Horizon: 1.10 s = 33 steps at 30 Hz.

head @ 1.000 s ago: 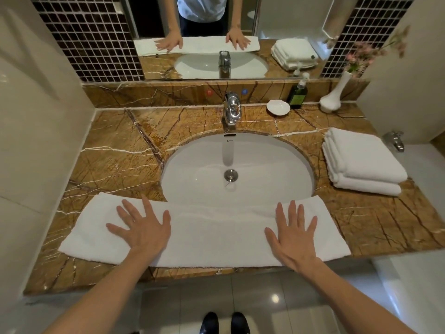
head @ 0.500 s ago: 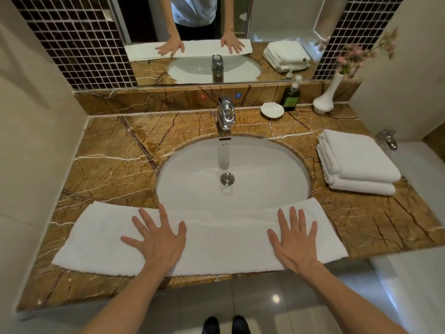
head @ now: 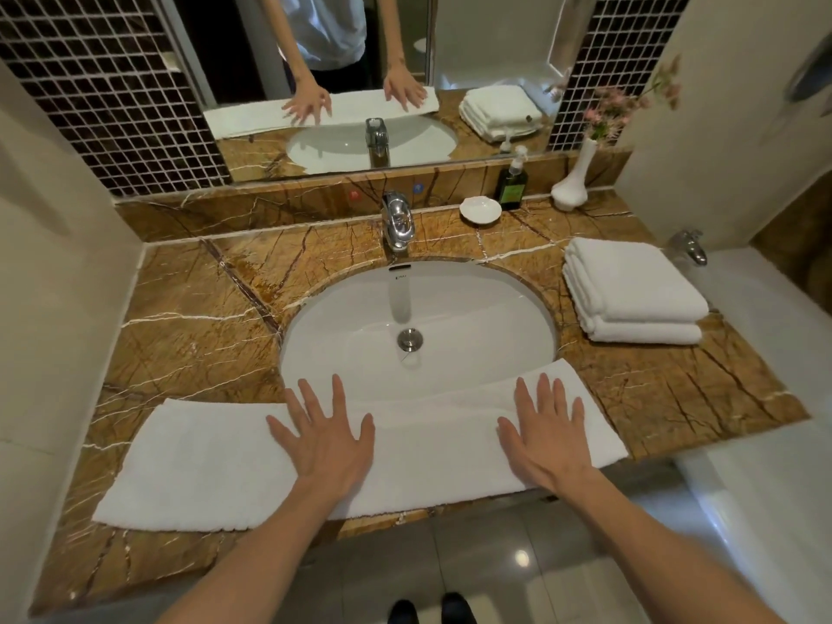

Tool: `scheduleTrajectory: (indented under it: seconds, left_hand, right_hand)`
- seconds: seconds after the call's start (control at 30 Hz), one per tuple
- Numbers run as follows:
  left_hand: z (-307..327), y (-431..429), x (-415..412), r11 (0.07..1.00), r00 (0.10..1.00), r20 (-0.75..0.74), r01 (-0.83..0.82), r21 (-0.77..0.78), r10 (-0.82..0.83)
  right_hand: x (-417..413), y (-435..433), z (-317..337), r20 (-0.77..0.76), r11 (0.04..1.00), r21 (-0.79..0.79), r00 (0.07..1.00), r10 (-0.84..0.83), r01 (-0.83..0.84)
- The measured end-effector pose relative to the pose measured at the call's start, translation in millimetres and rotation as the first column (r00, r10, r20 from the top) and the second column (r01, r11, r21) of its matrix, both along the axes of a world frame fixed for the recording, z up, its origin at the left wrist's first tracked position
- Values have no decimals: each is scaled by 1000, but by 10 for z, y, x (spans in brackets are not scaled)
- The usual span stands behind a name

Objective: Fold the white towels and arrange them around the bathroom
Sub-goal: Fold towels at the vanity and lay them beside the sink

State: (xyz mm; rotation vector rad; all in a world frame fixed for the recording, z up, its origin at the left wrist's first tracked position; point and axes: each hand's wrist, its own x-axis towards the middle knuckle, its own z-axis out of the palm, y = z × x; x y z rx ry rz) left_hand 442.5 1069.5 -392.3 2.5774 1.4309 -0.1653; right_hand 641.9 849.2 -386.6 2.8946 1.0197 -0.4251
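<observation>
A long white towel (head: 202,466), folded into a strip, lies along the front edge of the brown marble counter (head: 189,317) and overlaps the sink's near rim. My left hand (head: 326,436) lies flat on the strip's middle with fingers spread. My right hand (head: 547,432) presses flat near the strip's right end, fingers spread too. Neither hand grips anything. A stack of folded white towels (head: 632,288) sits on the counter to the right of the sink.
The white oval sink (head: 472,317) with a chrome tap (head: 397,222) fills the counter's middle. At the back right stand a small white dish (head: 480,209), a green soap bottle (head: 512,182) and a white vase (head: 572,182) with pink flowers. A bathtub edge (head: 765,353) lies right.
My left hand has slid rightward along the towel toward its middle. My right hand stays near the right end. The view has shifted slightly.
</observation>
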Motion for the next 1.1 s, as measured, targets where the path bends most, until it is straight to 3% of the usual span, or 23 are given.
scheduleTrajectory:
  seconds: [0.17,0.33,0.47,0.73,1.1]
  left_hand:
    - [226,-163,495,947,946,-51,320,31,-319]
    - [551,-425,1112,815,815,37,575,73,-578]
    - [739,-709,1657,719,718,42,694,34,-695]
    - [826,-1328,2691,616,625,87,780,-107,-776]
    - [704,-1650,3709,742,780,158,625,-243,-605]
  right_hand:
    - [206,-153,355,76,999,35,996,-38,36]
    - [486,-397,716,128,990,108,987,-101,87]
    - [752,-600,869,143,983,134,980,-141,122]
    - [1723,-905,955,76,996,26,993,-89,87]
    - [2827,-1104,902,-49,997,67,998,-41,44]
